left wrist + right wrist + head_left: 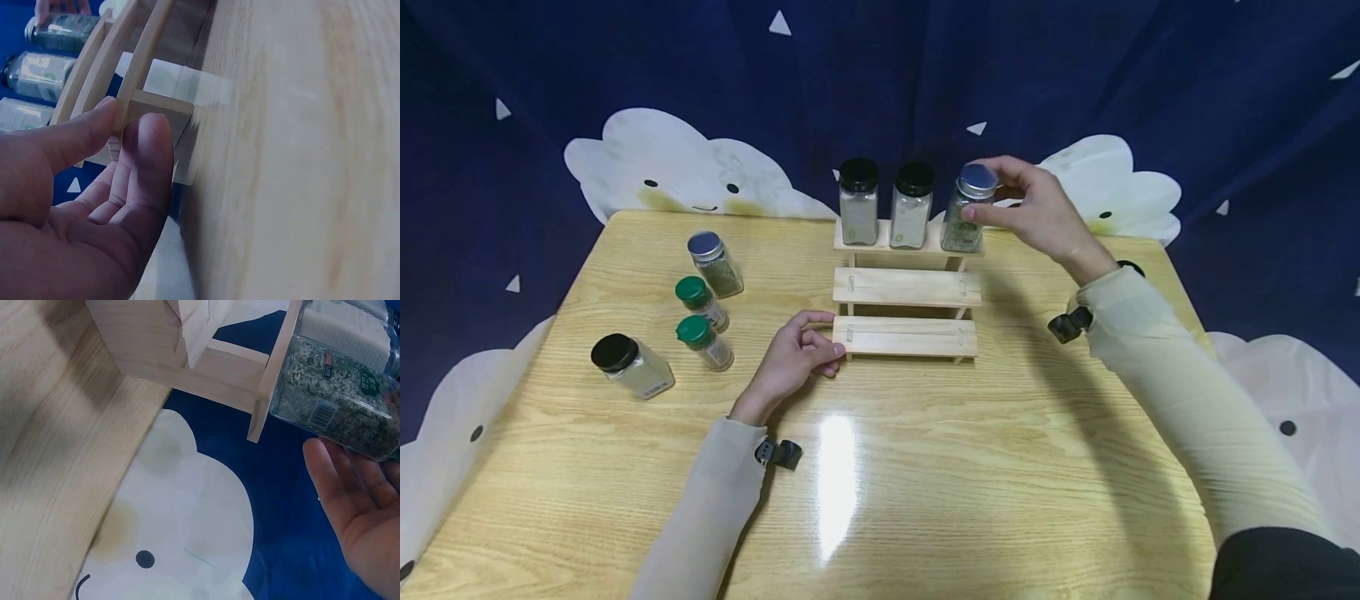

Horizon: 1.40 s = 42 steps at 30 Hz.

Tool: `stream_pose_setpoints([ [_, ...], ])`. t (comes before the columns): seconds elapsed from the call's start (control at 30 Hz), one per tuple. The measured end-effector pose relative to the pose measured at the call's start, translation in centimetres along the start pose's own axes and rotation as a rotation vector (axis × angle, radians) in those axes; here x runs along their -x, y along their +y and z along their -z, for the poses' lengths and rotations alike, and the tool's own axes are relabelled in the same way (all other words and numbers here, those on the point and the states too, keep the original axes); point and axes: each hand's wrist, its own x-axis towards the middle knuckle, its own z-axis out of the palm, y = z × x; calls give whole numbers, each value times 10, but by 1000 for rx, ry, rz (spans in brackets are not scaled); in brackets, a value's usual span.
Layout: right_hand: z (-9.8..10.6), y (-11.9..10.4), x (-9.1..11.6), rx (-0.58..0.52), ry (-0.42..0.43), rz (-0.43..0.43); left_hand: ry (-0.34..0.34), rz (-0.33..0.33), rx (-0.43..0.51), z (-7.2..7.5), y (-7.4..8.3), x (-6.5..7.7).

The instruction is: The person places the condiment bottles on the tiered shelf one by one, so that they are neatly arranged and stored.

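Note:
A three-tier wooden rack [907,287] stands near the table's back edge. My left hand [796,352] pinches the left end of its lowest tier, thumb and fingers on either side of the board in the left wrist view. On the top tier stand two black-lidded spice jars [859,204] with pale contents. At that tier's right end is a silver-lidded spice jar [964,218] of green flakes. My right hand [1037,208] holds this jar from the right, thumb in front. The jar's base is at the board in the right wrist view [337,394].
On the table's left are another silver-lidded jar [718,268], two small green-capped jars [713,350] and a black-lidded jar [643,372]. A dark blue curtain [880,75] with cloud shapes hangs behind the wooden table [925,483].

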Motion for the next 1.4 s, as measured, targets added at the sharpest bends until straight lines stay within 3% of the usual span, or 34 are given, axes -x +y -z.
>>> stream_pose_setpoints([
  [0.43,0,0,2,-30,13,7,1,5,-5,-1,0,1],
  [0.67,5,0,7,-68,73,29,1,4,7,-1,-1,0],
  [0.87,14,-1,13,-126,149,97,-1,-2,9,0,-1,0],
  [1.2,36,-2,25,-214,193,107,-4,3,17,0,-1,0],
  [1.4,51,-1,36,-123,197,90,-3,6,14,0,-1,0],
])
